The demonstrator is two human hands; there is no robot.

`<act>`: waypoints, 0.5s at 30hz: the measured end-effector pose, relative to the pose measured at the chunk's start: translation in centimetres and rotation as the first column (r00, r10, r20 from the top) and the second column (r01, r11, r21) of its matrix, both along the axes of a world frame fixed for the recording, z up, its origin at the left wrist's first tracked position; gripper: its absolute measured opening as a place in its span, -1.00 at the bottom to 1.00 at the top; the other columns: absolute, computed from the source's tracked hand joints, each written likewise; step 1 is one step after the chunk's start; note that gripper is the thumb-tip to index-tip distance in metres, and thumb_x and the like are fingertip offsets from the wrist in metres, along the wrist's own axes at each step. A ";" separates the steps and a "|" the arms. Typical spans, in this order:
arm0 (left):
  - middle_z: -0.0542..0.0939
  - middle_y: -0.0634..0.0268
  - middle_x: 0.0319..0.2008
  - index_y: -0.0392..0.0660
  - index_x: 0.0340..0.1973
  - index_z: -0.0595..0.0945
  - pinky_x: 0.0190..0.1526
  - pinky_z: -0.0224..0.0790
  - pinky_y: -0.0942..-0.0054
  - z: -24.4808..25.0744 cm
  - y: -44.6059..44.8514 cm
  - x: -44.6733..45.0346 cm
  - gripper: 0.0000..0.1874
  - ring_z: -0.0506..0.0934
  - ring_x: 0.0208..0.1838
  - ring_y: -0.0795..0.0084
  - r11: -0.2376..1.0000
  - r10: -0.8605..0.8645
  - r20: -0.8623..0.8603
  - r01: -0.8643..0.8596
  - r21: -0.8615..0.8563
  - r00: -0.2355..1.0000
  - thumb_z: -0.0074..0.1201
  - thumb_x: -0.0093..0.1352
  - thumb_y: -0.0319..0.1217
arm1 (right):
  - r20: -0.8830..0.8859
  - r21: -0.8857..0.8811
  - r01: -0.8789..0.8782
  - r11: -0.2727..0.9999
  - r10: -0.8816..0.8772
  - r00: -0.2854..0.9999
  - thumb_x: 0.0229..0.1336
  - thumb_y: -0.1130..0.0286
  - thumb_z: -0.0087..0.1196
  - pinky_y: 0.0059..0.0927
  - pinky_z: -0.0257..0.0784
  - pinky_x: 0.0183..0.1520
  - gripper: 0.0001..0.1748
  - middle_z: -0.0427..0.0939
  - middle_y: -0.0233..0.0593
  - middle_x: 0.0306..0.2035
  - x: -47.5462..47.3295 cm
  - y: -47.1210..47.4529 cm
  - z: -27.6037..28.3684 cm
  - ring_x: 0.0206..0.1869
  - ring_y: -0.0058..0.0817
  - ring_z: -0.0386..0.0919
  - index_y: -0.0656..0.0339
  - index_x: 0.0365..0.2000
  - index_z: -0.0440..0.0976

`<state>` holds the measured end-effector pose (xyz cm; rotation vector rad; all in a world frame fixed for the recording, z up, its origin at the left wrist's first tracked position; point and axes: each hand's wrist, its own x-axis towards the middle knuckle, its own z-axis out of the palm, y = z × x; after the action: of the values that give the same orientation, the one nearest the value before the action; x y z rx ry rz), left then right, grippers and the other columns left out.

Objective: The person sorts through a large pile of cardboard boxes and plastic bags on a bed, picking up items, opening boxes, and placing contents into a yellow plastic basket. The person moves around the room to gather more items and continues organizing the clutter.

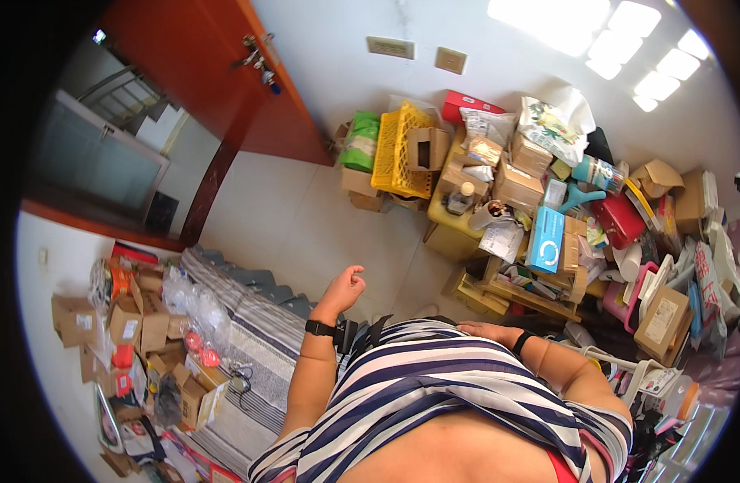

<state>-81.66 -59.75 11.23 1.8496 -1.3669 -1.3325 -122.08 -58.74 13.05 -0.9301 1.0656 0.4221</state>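
My left hand [344, 290] is held out over the pale tiled floor [321, 211], its fingers loosely bent and nothing visible in it. A dark watch [320, 328] is on that wrist, with a black device beside it. At my waist, my right hand [489, 331] lies against my striped top [430, 356]. Its fingertips are partly hidden, so whether it holds anything is unclear. Nearest to the right hand is a wooden drawer [527, 294] with small packets, under a crowded yellow table [451, 232].
A bed with a striped cover [255, 344] lies left, piled with cardboard boxes [128, 320] and plastic bags. Ahead stand an open red-brown door [207, 78] and a yellow plastic crate [400, 154]. Cartons, a glass jar [460, 199] and a blue box [546, 240] crowd the right.
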 end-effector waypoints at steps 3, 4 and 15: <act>0.63 0.16 -0.28 -0.21 0.08 0.47 -0.16 0.44 0.39 0.6 2.1 2.0 -0.56 0.58 -0.27 0.33 0.998 0.036 0.008 -0.037 0.051 0.999 0.02 0.29 -0.35 | 0.026 -0.221 -0.155 0.963 0.164 0.986 0.32 -0.09 -0.22 -0.29 0.39 0.15 -0.28 0.30 -0.08 0.25 1.9 0.1 -0.5 0.25 -0.27 0.29 0.18 0.30 0.16; 0.63 0.17 -0.29 -0.21 0.08 0.48 -0.17 0.44 0.38 0.8 2.9 2.8 -0.56 0.58 -0.27 0.33 0.999 0.042 0.024 -0.043 0.032 0.999 0.02 0.29 -0.35 | 0.027 -0.043 -0.025 0.999 0.026 0.999 0.32 -0.03 -0.22 -0.28 0.41 0.13 -0.31 0.31 -0.07 0.24 2.4 0.4 -0.8 0.25 -0.30 0.30 0.22 0.28 0.19; 0.64 0.06 -0.26 -0.21 0.05 0.48 -0.19 0.44 0.27 0.3 17.5 8.9 -0.60 0.60 -0.22 0.10 0.884 0.467 0.093 -0.461 -0.081 0.879 0.01 0.29 -0.39 | 0.063 -0.410 -0.629 0.660 0.709 0.703 0.31 0.17 -0.12 -0.30 0.29 0.21 -0.51 0.42 0.00 0.07 8.4 -5.0 -4.4 0.13 -0.20 0.39 0.22 0.14 0.34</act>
<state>-72.80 -42.21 11.56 2.0674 -0.9079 -0.9442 -113.67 -63.71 8.66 -1.6840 0.5546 0.7335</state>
